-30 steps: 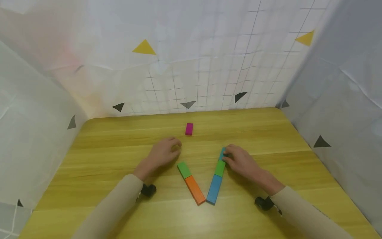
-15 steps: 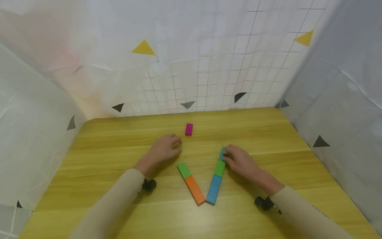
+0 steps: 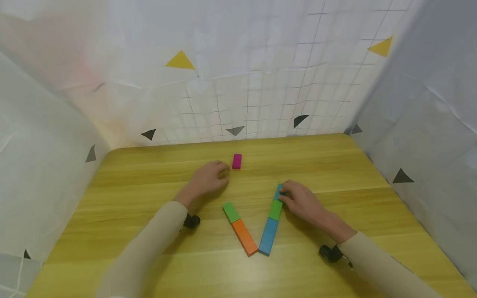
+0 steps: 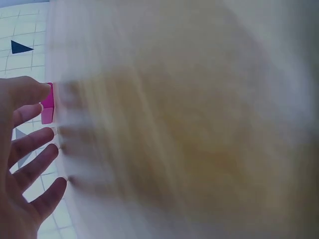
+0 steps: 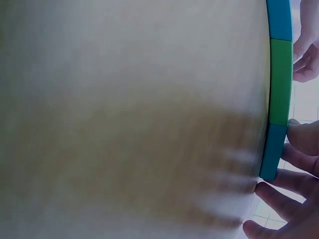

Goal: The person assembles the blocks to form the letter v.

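A magenta block [image 3: 237, 161] stands toward the back of the wooden table. My left hand [image 3: 206, 182] hovers just left of it, fingers spread and slightly bent, holding nothing. In the left wrist view, thumb and forefinger overlap part of the magenta block [image 4: 47, 107]. My right hand [image 3: 303, 203] holds a small blue block [image 3: 277, 191] with thumb and bent fingers, at the far end of a row. That row continues with a green block [image 3: 275, 210] and a longer blue block [image 3: 268, 236]. An orange block [image 3: 244, 237] and another green block [image 3: 231, 212] form the other slanted row.
Both rows come together at their near ends in a V shape on the wooden table [image 3: 316, 165]. White sheeting [image 3: 123, 103] with printed triangles and grid lines rises behind the table and along both sides. Wrist cameras [image 3: 329, 253] hang beneath the sleeves.
My left hand has moved forward and slightly right, closer to the magenta block. My right hand stays at the small blue block, and the rows look unchanged.
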A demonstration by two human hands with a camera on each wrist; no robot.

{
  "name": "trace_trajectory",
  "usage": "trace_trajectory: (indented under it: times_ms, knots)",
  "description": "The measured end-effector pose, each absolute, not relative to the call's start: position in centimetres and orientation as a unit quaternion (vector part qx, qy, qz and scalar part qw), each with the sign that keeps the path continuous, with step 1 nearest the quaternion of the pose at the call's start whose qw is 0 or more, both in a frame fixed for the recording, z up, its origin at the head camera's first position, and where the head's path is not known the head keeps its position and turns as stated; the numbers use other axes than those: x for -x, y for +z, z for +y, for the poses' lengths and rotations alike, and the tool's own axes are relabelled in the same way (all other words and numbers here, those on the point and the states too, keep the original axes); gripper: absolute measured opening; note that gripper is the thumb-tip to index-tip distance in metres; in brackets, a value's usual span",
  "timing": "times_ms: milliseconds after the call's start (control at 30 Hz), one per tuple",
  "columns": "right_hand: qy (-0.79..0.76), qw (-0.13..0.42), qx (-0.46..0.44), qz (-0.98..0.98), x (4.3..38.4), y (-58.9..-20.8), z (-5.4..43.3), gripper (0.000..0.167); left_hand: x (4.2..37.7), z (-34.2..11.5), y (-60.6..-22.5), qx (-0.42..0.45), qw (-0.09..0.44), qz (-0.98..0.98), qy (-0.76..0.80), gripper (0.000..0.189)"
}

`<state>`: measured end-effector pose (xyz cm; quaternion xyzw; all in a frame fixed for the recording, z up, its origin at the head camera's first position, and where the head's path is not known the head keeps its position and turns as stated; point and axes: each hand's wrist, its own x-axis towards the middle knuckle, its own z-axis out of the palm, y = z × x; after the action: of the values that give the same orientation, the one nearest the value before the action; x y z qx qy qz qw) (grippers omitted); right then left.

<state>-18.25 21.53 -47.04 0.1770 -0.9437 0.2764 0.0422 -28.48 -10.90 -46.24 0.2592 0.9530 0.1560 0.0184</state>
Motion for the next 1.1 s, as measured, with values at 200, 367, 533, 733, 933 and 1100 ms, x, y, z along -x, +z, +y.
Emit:
trace_trajectory:
  times_ms: [200, 367, 533, 733, 933, 1100]
  knots:
    - [0.281, 0.039, -0.178, -0.942, 18.1, -46.8, 21.7, 0.012, 29.0, -10.2, -45.8, -0.270, 0.019, 0.951, 0.147, 0.037]
    - [0.284, 0.038, -0.182, -0.941, 18.0, -46.8, 21.5, 0.010, 29.4, -10.1, -46.0, -0.280, 0.009, 0.951, 0.133, 0.036]
    - [0.284, 0.041, -0.178, -0.941, 18.0, -46.8, 21.6, 0.010, 30.3, -9.7, -46.1, -0.284, 0.000, 0.951, 0.125, 0.037]
    - [0.283, 0.040, -0.173, -0.942, 18.0, -46.9, 21.6, 0.011, 31.2, -9.3, -46.1, -0.285, -0.004, 0.950, 0.124, 0.033]
    - [0.282, 0.036, -0.168, -0.944, 18.1, -47.1, 21.6, 0.011, 31.6, -8.9, -45.8, -0.291, -0.003, 0.948, 0.126, 0.025]
    - [0.277, 0.042, -0.171, -0.945, 18.1, -47.1, 21.8, 0.010, 32.0, -8.4, -45.3, -0.292, 0.006, 0.949, 0.120, 0.029]
